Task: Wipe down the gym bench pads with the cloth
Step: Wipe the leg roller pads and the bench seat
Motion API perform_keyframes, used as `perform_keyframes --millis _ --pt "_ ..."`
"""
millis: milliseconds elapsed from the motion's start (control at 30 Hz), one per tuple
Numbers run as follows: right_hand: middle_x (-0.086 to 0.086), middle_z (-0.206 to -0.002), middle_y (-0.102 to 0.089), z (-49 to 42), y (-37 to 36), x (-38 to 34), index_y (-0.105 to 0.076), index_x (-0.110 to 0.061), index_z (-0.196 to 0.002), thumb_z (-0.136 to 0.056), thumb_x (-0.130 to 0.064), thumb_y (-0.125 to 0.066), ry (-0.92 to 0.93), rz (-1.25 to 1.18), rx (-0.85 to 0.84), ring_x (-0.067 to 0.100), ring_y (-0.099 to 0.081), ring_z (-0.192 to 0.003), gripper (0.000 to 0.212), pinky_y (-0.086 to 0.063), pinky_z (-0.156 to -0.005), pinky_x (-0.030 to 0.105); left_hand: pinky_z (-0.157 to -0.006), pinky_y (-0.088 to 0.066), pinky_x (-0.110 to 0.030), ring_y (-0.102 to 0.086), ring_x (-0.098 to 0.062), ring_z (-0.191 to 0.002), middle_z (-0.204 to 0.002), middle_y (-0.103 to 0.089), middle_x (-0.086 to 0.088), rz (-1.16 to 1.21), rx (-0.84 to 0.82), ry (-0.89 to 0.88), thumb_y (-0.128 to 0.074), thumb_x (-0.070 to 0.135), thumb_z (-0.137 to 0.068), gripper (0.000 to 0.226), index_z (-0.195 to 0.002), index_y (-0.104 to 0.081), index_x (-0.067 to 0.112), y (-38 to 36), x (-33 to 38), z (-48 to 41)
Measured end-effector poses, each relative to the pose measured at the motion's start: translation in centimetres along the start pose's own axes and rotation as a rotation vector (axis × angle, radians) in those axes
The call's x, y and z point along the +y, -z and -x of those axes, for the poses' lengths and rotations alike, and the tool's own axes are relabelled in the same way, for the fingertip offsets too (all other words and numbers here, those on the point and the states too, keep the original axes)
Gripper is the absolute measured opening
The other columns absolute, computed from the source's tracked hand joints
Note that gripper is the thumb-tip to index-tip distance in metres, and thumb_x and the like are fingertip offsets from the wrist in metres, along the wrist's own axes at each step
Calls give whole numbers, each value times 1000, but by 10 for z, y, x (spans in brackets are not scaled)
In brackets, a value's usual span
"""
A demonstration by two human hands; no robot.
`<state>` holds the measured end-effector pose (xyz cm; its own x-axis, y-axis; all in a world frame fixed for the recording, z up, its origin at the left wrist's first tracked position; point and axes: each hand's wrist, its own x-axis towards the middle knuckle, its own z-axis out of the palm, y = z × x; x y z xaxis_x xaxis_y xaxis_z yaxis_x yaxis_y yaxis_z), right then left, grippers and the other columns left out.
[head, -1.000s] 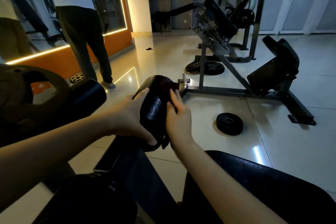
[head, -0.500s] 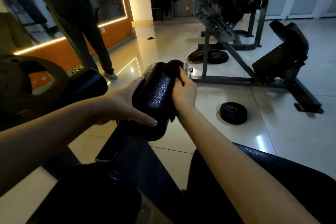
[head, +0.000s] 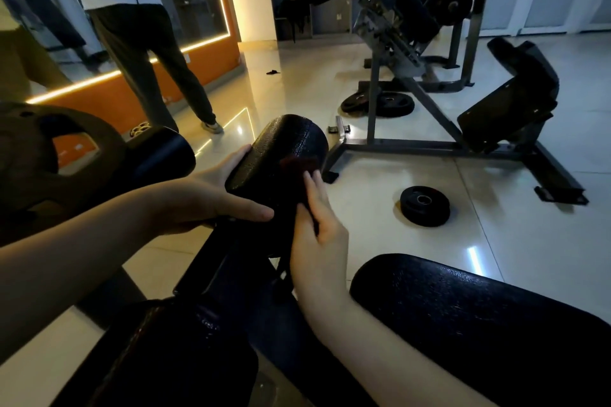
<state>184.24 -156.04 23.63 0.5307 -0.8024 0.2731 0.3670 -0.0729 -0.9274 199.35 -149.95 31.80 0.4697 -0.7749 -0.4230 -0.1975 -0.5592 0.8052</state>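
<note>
Across the lower right of the frame lies a black bench pad (head: pixel 479 324) with a textured surface. At upper right a steel machine (head: pixel 396 53) stands on the glossy tiled floor (head: pixel 529 241), and at upper left a person (head: pixel 148 53) stands beside a mirrored wall. At centre a black roller (head: pixel 284 149) sticks up and away from the camera. The left hand (head: pixel 211 198) grips its left side, with the fingers curled behind it and the thumb laid across its near end. The right hand (head: pixel 320 241), which is blurred, holds the cloth against the right face of the roller. Its fingers are nearly straight on top of the cloth and the thumb seems to pinch a fold. A small plate (head: pixel 425 206) lies flat on the floor, right of the hands and well apart from them. The dark reddish cloth (head: pixel 299 163) shows just above the right fingertips and touches the roller.
</note>
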Motion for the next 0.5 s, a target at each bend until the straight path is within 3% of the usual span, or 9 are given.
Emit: perform_keyframes --millis 67,133,233,333,433,500 --pt "-19 -150 -33 -37 0 -2 -48 -30 -137 -99 -8 -41 -55 0 2 1 -28 -139 45 -28 -116 30 -62 -57 -27 -58 -20 -99 -112 -43 13 23 -5 -2 -87 18 -55 124 -146 -12 58 1 -2 1" --pt "-9 -151 -35 -81 3 2 -48 -24 -139 -99 -8 -42 -109 2 14 12 -32 -139 44 -29 -116 39 -62 -58 -27 -58 -20 -101 -116 -44 12 43 -34 -7 -98 30 -36 138 -141 -14 62 2 -4 1" --pt "2 -148 -43 -125 5 13 -47 -18 -140 -97 -8 -43 -149 14 74 20 -39 -136 45 -31 -115 41 -69 -59 -33 -57 -23 -107 -124 -44 9 34 -50 -14 -100 35 -24 148 -143 -15 63 5 -5 1" --pt "3 -147 -44 -126 6 18 -47 -20 -140 -95 -12 -44 -203 -19 79 22 -41 -135 46 -32 -114 44 -73 -59 -36 -57 -26 -110 -124 -44 8 24 -65 -17 -99 40 -17 154 -143 -14 62 3 -4 3" --pt "0 -149 -41 -72 7 8 -44 -28 -141 -98 -14 -41 -253 -39 61 21 -39 -136 45 -34 -112 46 -76 -58 -40 -56 -28 -111 -124 -44 6 -7 -43 -8 -98 44 -13 159 -145 -10 61 2 -2 4" --pt "-7 -149 -40 -19 12 4 -41 -29 -142 -100 -9 -40 -281 -56 21 12 -36 -138 46 -32 -114 39 -85 -55 -49 -54 -32 -114 -128 -41 3 -75 -32 -16 -97 48 -10 163 -145 -8 61 -3 2 8"
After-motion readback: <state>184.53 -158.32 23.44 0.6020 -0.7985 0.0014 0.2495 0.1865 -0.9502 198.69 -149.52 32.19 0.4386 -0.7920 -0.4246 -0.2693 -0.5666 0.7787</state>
